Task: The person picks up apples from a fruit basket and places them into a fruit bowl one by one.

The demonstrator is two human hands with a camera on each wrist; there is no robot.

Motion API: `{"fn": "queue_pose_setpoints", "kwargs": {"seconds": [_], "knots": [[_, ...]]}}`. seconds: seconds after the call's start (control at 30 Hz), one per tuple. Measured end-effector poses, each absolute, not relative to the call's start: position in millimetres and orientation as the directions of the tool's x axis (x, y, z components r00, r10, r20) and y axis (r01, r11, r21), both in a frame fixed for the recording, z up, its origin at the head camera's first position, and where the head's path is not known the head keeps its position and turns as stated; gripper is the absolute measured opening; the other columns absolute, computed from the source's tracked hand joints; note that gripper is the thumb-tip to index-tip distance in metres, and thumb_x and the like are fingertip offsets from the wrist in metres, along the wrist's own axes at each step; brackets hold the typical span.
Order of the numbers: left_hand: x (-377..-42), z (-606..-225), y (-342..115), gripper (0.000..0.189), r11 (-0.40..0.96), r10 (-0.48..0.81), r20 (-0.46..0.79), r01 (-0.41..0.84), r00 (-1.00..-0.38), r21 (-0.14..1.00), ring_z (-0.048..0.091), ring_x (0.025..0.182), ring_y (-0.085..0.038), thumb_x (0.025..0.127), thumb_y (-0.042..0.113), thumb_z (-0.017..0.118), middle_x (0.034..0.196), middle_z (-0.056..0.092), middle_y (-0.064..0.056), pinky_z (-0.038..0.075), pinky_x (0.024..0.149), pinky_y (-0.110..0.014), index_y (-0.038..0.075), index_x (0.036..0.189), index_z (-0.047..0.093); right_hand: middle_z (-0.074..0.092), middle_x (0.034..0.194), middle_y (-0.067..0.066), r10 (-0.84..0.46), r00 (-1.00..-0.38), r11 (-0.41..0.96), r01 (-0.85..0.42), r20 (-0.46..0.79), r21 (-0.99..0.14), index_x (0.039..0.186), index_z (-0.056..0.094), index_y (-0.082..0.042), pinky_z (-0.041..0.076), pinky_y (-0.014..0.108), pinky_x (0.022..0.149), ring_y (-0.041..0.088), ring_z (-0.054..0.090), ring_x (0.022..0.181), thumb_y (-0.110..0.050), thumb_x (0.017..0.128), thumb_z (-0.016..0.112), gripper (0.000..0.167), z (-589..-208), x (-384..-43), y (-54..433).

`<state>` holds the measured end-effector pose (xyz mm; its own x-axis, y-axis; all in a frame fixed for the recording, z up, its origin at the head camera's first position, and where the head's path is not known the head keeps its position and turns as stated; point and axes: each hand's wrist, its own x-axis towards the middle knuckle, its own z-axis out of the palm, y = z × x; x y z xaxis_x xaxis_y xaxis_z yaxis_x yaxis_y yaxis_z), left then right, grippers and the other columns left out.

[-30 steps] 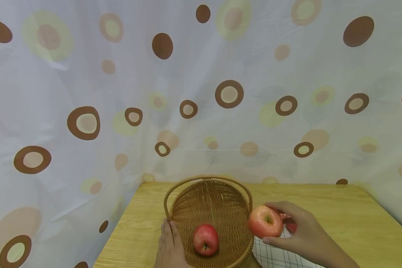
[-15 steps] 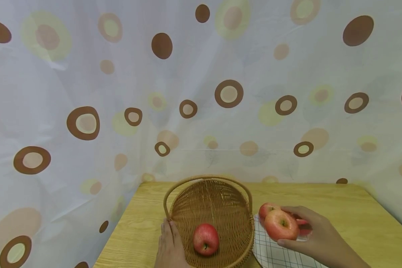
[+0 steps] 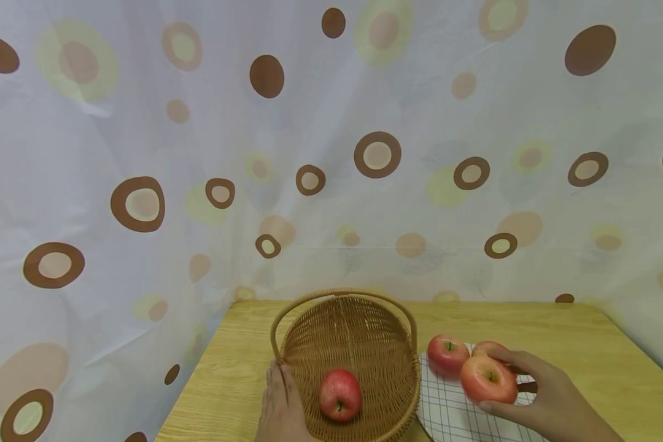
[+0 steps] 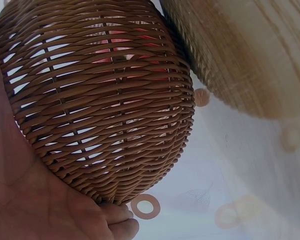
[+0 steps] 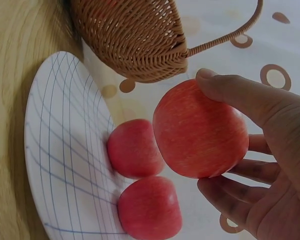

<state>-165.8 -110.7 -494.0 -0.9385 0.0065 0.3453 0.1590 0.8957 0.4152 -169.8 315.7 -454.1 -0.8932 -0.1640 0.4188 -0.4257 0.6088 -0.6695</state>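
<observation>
My right hand [image 3: 536,387] pinches a pale red apple [image 3: 488,379] between thumb and fingers, above a white plate [image 3: 436,399] with a dark grid pattern. Two redder apples lie on that plate: one [image 3: 447,355] at its back left, another [image 3: 487,348] partly hidden behind the held apple. To the left stands a brown wicker basket [image 3: 353,331] with an arched handle, one red apple [image 3: 339,395] inside it. Against the basket's left side rests my left hand [image 3: 282,405], its fingers extended. The left wrist view shows the palm [image 4: 40,200] along the woven wall.
All of it stands on a light wooden table [image 3: 226,356]. Behind and at the sides hangs a white curtain [image 3: 320,123] printed with brown and pastel circles. The plate sits close to the basket's right side.
My right hand has moved right with the apple, from the basket's edge to over the plate. The two plate apples have come into clearer view. My left hand and the basket have stayed put.
</observation>
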Motion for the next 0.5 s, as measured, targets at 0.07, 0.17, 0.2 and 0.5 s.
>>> {"fn": "queue_pose_setpoints", "kwargs": {"seconds": [0.07, 0.17, 0.2, 0.5], "knots": [[-165, -494, -111, 0.15, 0.897, 0.005, 0.347, 0.158, -0.938, 0.412, 0.037, 0.15, -0.059, 0.057, 0.081, 0.084, 0.164, 0.029, -0.043, 0.044, 0.116, -0.065, -0.021, 0.154, 0.034, 0.06, 0.142, -0.023, -0.158, -0.91, 0.621, -0.393, 0.383, -0.678, 0.143, 0.064, -0.014, 0.063, 0.027, 0.072, -0.009, 0.064, 0.105, -0.023, 0.079, 0.096, 0.072, -458, -172, 320], [-165, -493, -111, 0.151, 0.888, 0.001, 0.334, 0.154, -0.943, 0.432, 0.035, 0.151, -0.059, 0.055, 0.081, 0.085, 0.164, 0.027, -0.043, 0.042, 0.117, -0.065, -0.021, 0.154, 0.033, 0.065, 0.143, 0.004, -0.143, -0.942, 0.642, -0.323, 0.305, -0.695, 0.144, 0.062, -0.005, 0.063, 0.026, 0.072, -0.012, 0.062, 0.102, -0.024, 0.081, 0.094, 0.073, -462, -175, 325], [-165, -492, -111, 0.151, 0.884, -0.002, 0.327, 0.151, -0.945, 0.442, 0.034, 0.152, -0.059, 0.055, 0.08, 0.086, 0.165, 0.027, -0.043, 0.042, 0.117, -0.066, -0.021, 0.154, 0.033, 0.065, 0.142, 0.012, -0.138, -0.95, 0.649, -0.299, 0.278, -0.7, 0.143, 0.062, -0.003, 0.063, 0.026, 0.072, -0.013, 0.061, 0.101, -0.024, 0.082, 0.094, 0.072, -464, -175, 327], [-165, -491, -111, 0.151, 0.869, -0.003, 0.307, 0.149, -0.952, 0.471, 0.032, 0.153, -0.06, 0.055, 0.079, 0.086, 0.165, 0.025, -0.043, 0.04, 0.118, -0.067, -0.022, 0.155, 0.032, 0.068, 0.133, 0.019, -0.143, -0.971, 0.658, -0.238, 0.192, -0.715, 0.139, 0.062, 0.0, 0.063, 0.026, 0.073, -0.014, 0.059, 0.099, -0.025, 0.084, 0.092, 0.068, -471, -177, 338]]}}
